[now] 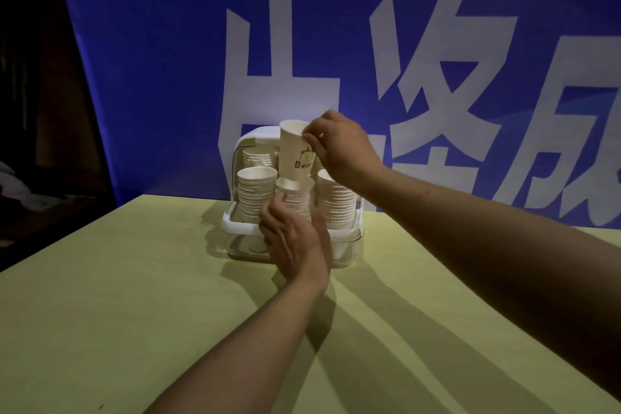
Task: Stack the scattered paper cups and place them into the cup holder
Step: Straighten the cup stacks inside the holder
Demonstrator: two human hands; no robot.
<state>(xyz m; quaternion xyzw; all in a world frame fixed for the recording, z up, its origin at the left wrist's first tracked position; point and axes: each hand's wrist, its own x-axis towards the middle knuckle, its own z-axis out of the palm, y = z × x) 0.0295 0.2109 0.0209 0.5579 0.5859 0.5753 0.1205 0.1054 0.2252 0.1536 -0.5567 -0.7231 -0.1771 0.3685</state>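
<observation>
A white plastic cup holder [242, 227] stands at the table's far edge, filled with stacks of white paper cups. My right hand [339, 144] pinches the rim of one white paper cup [295, 149] printed with a bear and "Bear", held upright just above the middle front stack [297, 193]. My left hand [295, 235] grips that middle stack from the front, thumb to the right and fingers to the left. A taller stack [257, 190] stands to its left and another stack [336, 202] to its right. More cups [257, 156] sit in the back row.
The yellow-green table [134, 312] stretches toward me, with its left edge running diagonally. Behind the holder hangs a blue banner [168, 60] with large white characters. A dark area lies to the left.
</observation>
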